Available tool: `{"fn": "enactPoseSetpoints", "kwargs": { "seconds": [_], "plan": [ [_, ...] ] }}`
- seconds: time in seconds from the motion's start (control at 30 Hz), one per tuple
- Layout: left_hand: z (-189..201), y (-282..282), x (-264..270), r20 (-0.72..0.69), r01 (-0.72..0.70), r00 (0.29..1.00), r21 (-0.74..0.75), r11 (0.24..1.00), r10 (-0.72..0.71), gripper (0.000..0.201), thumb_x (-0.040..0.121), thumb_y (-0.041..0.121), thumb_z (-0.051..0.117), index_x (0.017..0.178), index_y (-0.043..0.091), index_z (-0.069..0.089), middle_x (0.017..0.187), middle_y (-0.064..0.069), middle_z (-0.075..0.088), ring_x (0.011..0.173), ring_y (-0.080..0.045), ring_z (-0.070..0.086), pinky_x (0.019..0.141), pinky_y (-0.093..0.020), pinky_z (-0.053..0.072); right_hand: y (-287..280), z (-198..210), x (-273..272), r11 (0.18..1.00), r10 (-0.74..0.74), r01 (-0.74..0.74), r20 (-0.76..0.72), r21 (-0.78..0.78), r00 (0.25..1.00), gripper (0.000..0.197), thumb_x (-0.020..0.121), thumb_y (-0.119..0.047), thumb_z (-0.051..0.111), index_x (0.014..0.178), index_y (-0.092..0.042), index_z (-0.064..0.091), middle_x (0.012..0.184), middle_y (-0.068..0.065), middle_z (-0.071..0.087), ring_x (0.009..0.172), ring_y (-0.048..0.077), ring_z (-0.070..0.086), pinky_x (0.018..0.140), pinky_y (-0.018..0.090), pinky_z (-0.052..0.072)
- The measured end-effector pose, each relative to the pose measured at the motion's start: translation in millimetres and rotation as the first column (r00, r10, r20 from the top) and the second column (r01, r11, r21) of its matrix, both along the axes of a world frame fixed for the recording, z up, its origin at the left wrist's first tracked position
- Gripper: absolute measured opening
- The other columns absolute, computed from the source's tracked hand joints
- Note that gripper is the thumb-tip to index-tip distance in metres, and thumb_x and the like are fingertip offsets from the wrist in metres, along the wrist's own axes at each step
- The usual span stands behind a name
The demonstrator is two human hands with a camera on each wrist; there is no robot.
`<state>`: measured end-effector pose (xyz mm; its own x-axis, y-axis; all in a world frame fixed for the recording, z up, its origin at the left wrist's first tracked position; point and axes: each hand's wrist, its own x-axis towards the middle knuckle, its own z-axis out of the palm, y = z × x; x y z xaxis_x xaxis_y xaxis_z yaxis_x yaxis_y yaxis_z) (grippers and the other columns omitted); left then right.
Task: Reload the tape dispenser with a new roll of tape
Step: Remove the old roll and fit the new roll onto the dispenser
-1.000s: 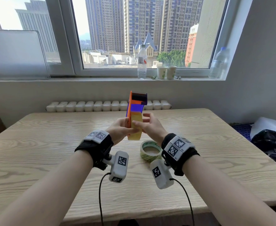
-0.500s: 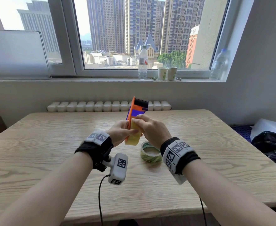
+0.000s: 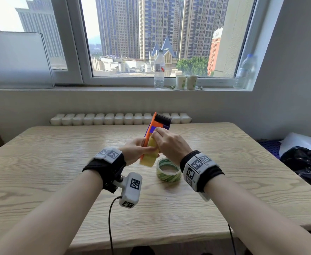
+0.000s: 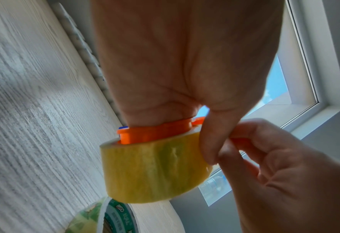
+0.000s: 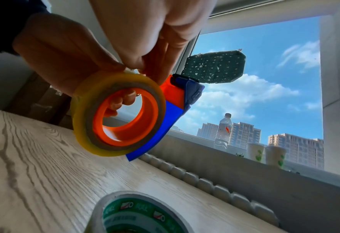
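Both hands (image 3: pixel 151 146) hold dispenser (image 3: pixel 158 124) carrying yellow roll (image 3: pixel 149 155).

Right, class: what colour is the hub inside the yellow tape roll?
Orange hub, seen best in the right wrist view.

Bright daylight from the window (image 3: pixel 151 39); wrist views slightly blurred, edges distorted.
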<state>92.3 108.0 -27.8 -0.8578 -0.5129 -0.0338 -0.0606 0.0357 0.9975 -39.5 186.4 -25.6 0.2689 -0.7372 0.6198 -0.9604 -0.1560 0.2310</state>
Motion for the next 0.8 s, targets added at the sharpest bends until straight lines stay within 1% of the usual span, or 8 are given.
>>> {"fn": "enactPoseSetpoints", "kwargs": {
  "seconds": [0.07,0.13,0.2,0.33,0.43,0.5,0.63,0.8],
  "plan": [
    [1,0,1,0.007,0.001,1.000,0.001,1.000,-0.001,0.014,0.091,0.001,0.049,0.102,0.004,0.057,0.092,-0.009,0.064,0.072,-0.010,0.070,0.070,-0.022,0.058,1,-1,0,0.998,0.043,-0.048,0.134,0.033,0.990,0.004,0.080,-0.002,0.062,0.082,0.001,0.061,0.080,0.013,0.065,0.062,0.026,0.063,0.045,0.030,0.052],
    [2,0,1,0.004,-0.001,1.000,-0.002,1.000,0.001,0.013,0.090,0.001,0.050,0.100,0.005,0.057,0.091,-0.010,0.063,0.072,-0.010,0.069,0.071,-0.024,0.057,0,-1,0,0.996,0.050,-0.071,0.296,0.061,0.954,0.008,0.086,-0.005,0.057,0.088,0.002,0.060,0.088,0.015,0.064,0.068,0.030,0.061,0.053,0.036,0.051],
    [3,1,1,0.024,-0.010,1.000,-0.030,0.999,0.011,0.013,0.087,-0.001,0.054,0.099,0.004,0.058,0.091,-0.010,0.063,0.075,-0.013,0.068,0.072,-0.025,0.056,0,1,1,0.996,0.038,-0.068,0.385,0.065,0.922,0.012,0.090,-0.009,0.053,0.089,0.001,0.060,0.090,0.015,0.064,0.071,0.031,0.060,0.058,0.039,0.051],
    [1,3,0,0.063,-0.034,0.997,-0.084,0.996,0.039,0.020,0.081,-0.006,0.060,0.099,0.003,0.059,0.089,-0.009,0.065,0.080,-0.018,0.064,0.078,-0.030,0.052,-3,7,1,0.993,0.030,-0.082,0.482,0.089,0.876,0.012,0.090,-0.009,0.054,0.089,0.002,0.060,0.091,0.015,0.064,0.073,0.031,0.060,0.063,0.038,0.048],
    [-1,2,1,0.063,-0.035,0.997,-0.051,0.998,0.038,0.026,0.086,-0.002,0.057,0.112,-0.004,0.055,0.089,-0.009,0.065,0.074,-0.014,0.067,0.078,-0.030,0.053,-5,7,-4,0.986,0.002,-0.093,0.540,0.141,0.842,0.010,0.091,-0.008,0.053,0.090,0.000,0.060,0.090,0.015,0.064,0.076,0.032,0.060,0.068,0.044,0.050],
    [-2,1,0,0.068,-0.039,0.997,-0.039,0.998,0.041,0.033,0.087,0.001,0.056,0.119,-0.009,0.051,0.090,-0.010,0.065,0.074,-0.016,0.067,0.078,-0.031,0.054,-5,7,-7,0.982,-0.021,-0.096,0.594,0.164,0.804,0.009,0.090,-0.007,0.053,0.090,-0.001,0.061,0.090,0.015,0.066,0.078,0.032,0.061,0.072,0.047,0.051],
    [-2,0,0,0.053,-0.039,0.998,-0.023,0.999,0.040,0.034,0.089,0.004,0.054,0.121,-0.007,0.051,0.091,-0.010,0.065,0.079,-0.019,0.064,0.081,-0.033,0.053,-3,7,-8,0.985,-0.030,-0.098,0.692,0.144,0.721,0.008,0.089,-0.007,0.057,0.091,-0.003,0.064,0.091,0.015,0.070,0.085,0.029,0.065,0.078,0.044,0.052],
    [-2,-2,1,0.065,0.001,0.998,-0.051,0.999,0.002,0.032,0.090,0.004,0.052,0.121,-0.006,0.050,0.090,-0.009,0.064,0.074,-0.014,0.066,0.071,-0.025,0.055,-2,7,-8,0.986,-0.055,-0.083,0.741,0.148,0.670,0.007,0.082,-0.010,0.066,0.088,-0.006,0.067,0.092,0.012,0.073,0.087,0.022,0.070,0.083,0.038,0.057]
  ]
}}
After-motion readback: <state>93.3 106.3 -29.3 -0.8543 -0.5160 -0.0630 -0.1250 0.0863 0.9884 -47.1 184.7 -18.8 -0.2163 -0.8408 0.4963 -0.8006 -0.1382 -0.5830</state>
